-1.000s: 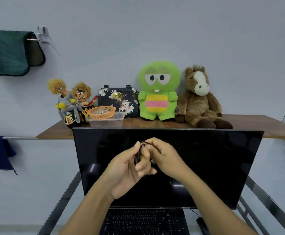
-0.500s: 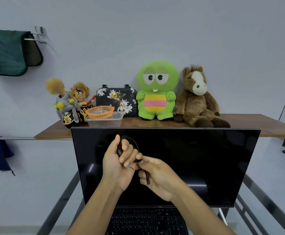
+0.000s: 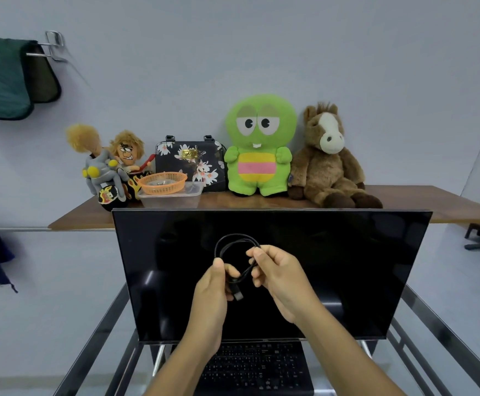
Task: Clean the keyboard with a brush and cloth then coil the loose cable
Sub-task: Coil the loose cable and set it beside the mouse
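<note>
A thin black cable forms a small loop in front of the dark monitor. My left hand grips the loop's lower left side, with the cable's plug end sticking out below its fingers. My right hand pinches the loop's right side between thumb and fingers. The black keyboard lies below the monitor, partly hidden by both forearms. No brush is in view.
A wooden shelf behind the monitor carries plush toys, a floral bag and an orange basket on a clear tub. A green cloth hangs on a wall hook at upper left. Metal frame rails run down both sides.
The hands have moved slightly apart and the cable loop now stands open between them. My right hand has risen from below the loop to its right side.
</note>
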`<action>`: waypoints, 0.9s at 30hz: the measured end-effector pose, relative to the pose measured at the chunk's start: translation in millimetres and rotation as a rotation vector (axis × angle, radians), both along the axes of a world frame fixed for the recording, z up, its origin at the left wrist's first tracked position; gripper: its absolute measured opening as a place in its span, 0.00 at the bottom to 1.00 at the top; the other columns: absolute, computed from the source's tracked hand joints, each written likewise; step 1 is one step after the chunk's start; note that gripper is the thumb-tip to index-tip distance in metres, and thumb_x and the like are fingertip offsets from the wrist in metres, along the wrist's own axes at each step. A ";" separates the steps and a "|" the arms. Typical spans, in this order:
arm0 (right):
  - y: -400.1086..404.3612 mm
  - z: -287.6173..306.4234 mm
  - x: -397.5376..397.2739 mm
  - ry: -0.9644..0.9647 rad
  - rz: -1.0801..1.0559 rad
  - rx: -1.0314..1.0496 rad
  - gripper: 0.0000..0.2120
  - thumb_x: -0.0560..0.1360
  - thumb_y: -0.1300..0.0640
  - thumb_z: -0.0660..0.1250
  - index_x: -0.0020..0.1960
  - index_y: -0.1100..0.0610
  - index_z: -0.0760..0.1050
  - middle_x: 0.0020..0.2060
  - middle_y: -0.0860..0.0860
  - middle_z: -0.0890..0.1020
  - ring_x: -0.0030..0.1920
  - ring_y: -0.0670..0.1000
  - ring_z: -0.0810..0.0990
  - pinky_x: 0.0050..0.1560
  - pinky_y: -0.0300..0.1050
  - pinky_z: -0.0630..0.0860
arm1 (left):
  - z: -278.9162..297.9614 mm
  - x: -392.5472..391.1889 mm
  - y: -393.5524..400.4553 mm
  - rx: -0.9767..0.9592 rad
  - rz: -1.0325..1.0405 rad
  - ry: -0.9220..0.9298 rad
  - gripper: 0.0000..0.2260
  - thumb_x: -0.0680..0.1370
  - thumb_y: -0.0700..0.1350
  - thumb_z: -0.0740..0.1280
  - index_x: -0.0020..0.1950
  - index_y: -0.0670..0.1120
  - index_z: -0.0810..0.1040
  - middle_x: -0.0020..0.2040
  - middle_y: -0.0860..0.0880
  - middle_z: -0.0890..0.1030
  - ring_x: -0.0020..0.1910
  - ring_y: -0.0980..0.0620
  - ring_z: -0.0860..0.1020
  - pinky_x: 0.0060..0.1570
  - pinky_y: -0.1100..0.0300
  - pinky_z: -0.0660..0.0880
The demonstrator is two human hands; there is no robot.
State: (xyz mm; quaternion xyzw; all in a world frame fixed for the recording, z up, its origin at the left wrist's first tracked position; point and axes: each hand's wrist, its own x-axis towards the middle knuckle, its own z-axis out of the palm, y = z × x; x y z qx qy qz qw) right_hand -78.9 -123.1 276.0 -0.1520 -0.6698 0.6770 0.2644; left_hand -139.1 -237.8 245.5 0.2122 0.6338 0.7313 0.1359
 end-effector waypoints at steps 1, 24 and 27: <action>3.0 -2.2 1.3 -0.010 -0.020 0.032 0.10 0.80 0.58 0.61 0.47 0.59 0.80 0.31 0.51 0.77 0.30 0.47 0.73 0.37 0.42 0.73 | -3.5 2.8 0.1 -0.016 -0.035 0.001 0.19 0.81 0.56 0.54 0.43 0.49 0.81 0.41 0.47 0.81 0.40 0.51 0.77 0.46 0.54 0.74; 137.8 -204.5 138.9 -0.676 -0.454 -0.079 0.09 0.78 0.64 0.61 0.41 0.65 0.75 0.32 0.58 0.75 0.26 0.46 0.72 0.29 0.37 0.72 | -187.7 68.2 167.5 -0.577 -0.510 -0.359 0.06 0.78 0.39 0.65 0.46 0.35 0.75 0.36 0.40 0.81 0.28 0.51 0.80 0.30 0.60 0.79; 155.3 -238.8 148.3 -0.738 -0.479 -0.122 0.08 0.77 0.63 0.62 0.39 0.59 0.74 0.37 0.57 0.76 0.29 0.50 0.74 0.31 0.40 0.73 | -214.5 78.1 187.7 -0.654 -0.538 -0.386 0.06 0.78 0.38 0.66 0.47 0.35 0.74 0.38 0.39 0.80 0.26 0.52 0.79 0.27 0.61 0.78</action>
